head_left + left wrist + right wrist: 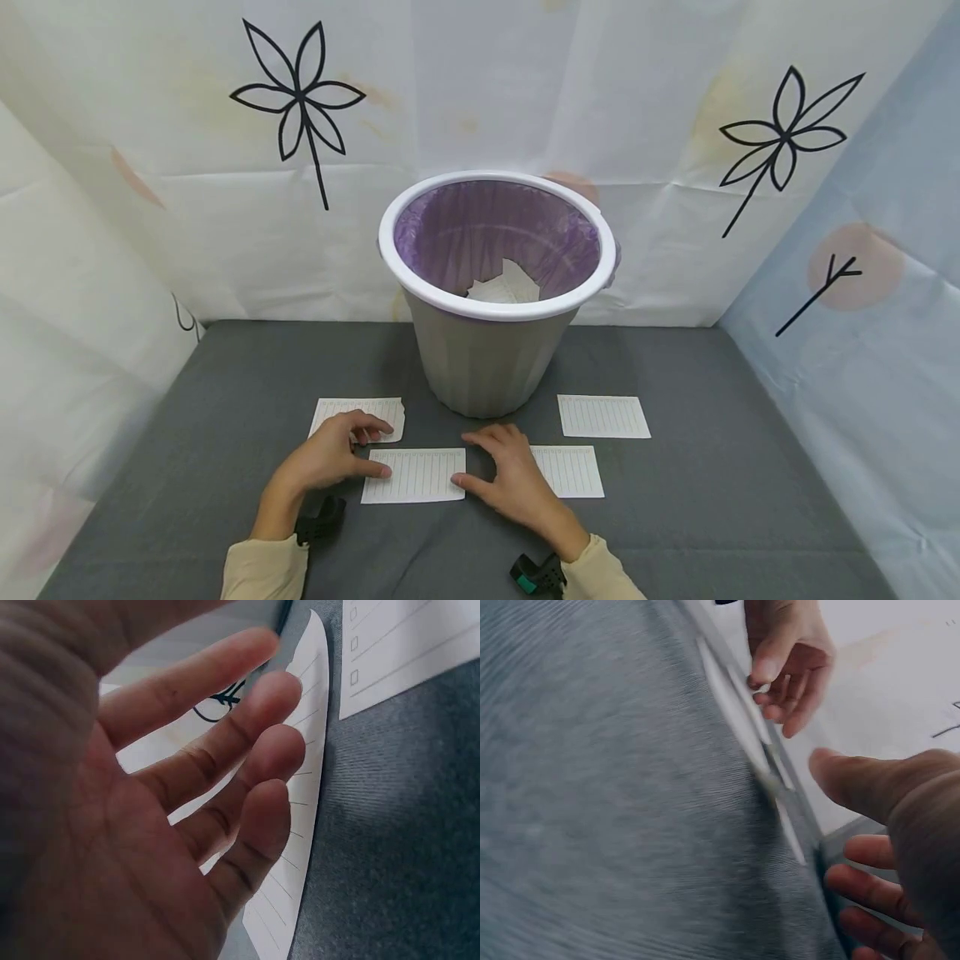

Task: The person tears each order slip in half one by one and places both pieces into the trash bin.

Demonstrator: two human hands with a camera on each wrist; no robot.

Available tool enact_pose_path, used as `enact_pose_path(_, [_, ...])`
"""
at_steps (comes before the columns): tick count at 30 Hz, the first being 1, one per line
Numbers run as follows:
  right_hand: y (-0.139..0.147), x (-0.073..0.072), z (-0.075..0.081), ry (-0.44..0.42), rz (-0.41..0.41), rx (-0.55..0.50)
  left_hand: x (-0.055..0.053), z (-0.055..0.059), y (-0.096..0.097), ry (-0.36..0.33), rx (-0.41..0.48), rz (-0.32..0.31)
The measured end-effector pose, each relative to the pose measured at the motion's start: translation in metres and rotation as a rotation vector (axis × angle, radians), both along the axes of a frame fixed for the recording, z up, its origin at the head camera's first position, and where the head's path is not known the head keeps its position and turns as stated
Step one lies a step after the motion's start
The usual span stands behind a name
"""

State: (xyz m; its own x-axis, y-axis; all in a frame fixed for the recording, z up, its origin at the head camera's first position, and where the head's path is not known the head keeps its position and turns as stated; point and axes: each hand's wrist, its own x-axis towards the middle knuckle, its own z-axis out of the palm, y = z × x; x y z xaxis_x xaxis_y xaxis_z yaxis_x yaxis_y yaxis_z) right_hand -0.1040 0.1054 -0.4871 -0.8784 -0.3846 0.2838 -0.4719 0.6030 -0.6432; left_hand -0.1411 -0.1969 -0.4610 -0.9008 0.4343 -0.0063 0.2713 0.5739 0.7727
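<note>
My left hand (324,457) hovers at the left end of a lined paper slip (420,477), its thumb over that edge. Its loosely bent fingers stand above another lined slip (341,408) just behind. In the left wrist view the palm and fingers (266,817) show nothing held. My right hand (517,483) is by the right end of the front slip, its thumb at the edge and its fingers spread. Partly behind it lies a third lined slip (573,472). In the right wrist view the thumb (855,780) stands apart from the fingers.
A grey bin (487,358) with a white rim and purple liner stands behind the slips, with pale paper pieces (510,285) inside. Another lined slip (603,416) lies back right on the grey cloth (712,483). Printed fabric (480,83) hangs around the table.
</note>
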Motion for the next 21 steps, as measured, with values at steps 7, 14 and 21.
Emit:
enact_pose_path(7, [-0.0060,0.0051,-0.0094,0.034,0.006,0.094,0.0055,-0.0005,0.0011,-0.042,-0.057,-0.016])
enact_pose_path(14, [-0.0087,0.0072,-0.0107,0.034,-0.001,0.136,0.0065,-0.0028,0.0019,-0.027,-0.072,-0.030])
enact_pose_path(21, [-0.0086,0.0066,-0.0100,0.016,-0.005,0.141,0.0040,-0.0033,0.0047,0.030,-0.091,-0.065])
